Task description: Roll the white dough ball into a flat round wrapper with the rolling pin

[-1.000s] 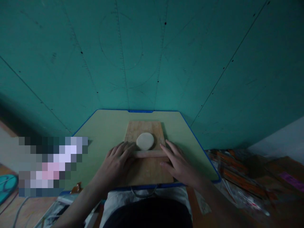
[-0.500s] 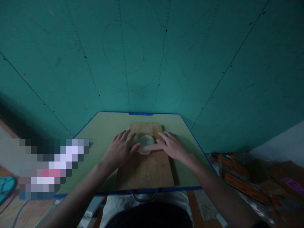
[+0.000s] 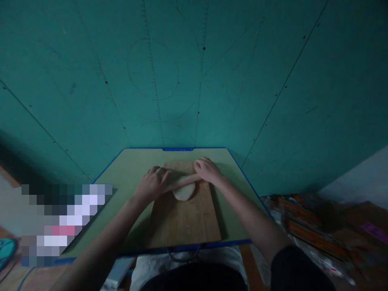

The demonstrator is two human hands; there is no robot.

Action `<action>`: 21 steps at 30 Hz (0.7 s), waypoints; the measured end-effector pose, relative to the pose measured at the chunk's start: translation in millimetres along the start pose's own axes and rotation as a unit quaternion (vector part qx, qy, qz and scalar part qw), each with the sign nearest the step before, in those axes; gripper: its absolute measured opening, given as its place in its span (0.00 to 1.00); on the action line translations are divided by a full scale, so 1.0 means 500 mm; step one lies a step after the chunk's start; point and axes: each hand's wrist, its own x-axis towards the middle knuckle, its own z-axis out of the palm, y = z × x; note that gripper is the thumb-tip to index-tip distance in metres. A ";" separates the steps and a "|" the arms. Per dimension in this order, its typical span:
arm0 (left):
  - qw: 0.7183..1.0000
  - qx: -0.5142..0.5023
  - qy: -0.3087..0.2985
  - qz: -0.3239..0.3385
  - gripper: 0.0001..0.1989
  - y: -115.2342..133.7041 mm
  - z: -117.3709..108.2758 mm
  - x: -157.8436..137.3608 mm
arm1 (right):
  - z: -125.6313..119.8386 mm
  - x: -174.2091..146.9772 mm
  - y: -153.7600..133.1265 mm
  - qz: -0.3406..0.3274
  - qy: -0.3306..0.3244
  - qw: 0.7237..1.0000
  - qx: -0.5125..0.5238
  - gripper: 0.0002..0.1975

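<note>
Rolling pin: We have a smooth, pale wooden rolling pin (image 3: 184, 181) here, a slim round stick lying aslant over the board, its right end farther from us than its left.
Left hand: Our left hand (image 3: 154, 182) is curled over the pin's left end, knuckles up, grasping it; the fingertips are hidden from us.
Right hand: Our right hand (image 3: 207, 169) has its fingers folded tightly round the other end, near the board's far right corner.
Dough: And there's the dough (image 3: 184, 194), a flat, cream-coloured piece with a soft matt face, on the far half of the board; the pin crosses its far part, and the near part shows a rounded edge.
Board: Under it all we see a plain wooden board (image 3: 188, 222), oblong, light brown, with faint grain.
Table: The board lies on a pale green table (image 3: 133, 161), smooth-topped, trimmed in blue, with a curved handle (image 3: 183, 258) at the near edge.
Wall: Straight ahead, a flat green wall (image 3: 242, 60) carries thin drawn lines, a circle and dark dots.
</note>
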 end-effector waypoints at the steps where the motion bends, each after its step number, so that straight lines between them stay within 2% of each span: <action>1: 1.000 0.001 -0.012 0.015 0.13 0.007 -0.001 -0.009 | 0.003 -0.011 0.007 -0.008 -0.004 1.000 0.005 0.15; 4: 0.999 0.011 -0.046 0.014 0.14 0.046 -0.010 -0.040 | 0.012 -0.053 0.028 -0.024 -0.014 0.999 0.020 0.17; 7: 0.999 0.022 -0.040 -0.025 0.21 0.100 -0.026 -0.074 | 0.019 -0.096 0.043 -0.027 -0.017 0.999 0.032 0.20; 11: 0.999 0.017 -0.007 0.040 0.27 0.155 -0.040 -0.121 | 0.024 -0.116 0.044 0.003 -0.012 0.999 0.036 0.21; 14: 0.997 0.001 0.011 0.075 0.28 0.166 -0.040 -0.148 | 0.026 -0.089 0.024 0.008 -0.017 0.999 0.034 0.21; 18: 0.996 -0.036 0.037 0.073 0.32 0.155 -0.035 -0.169 | 0.030 -0.021 -0.026 -0.012 -0.039 0.999 0.028 0.18; 21: 0.995 -0.070 0.025 0.069 0.31 0.154 -0.042 -0.182 | 0.039 0.031 -0.069 -0.036 -0.063 0.997 0.033 0.17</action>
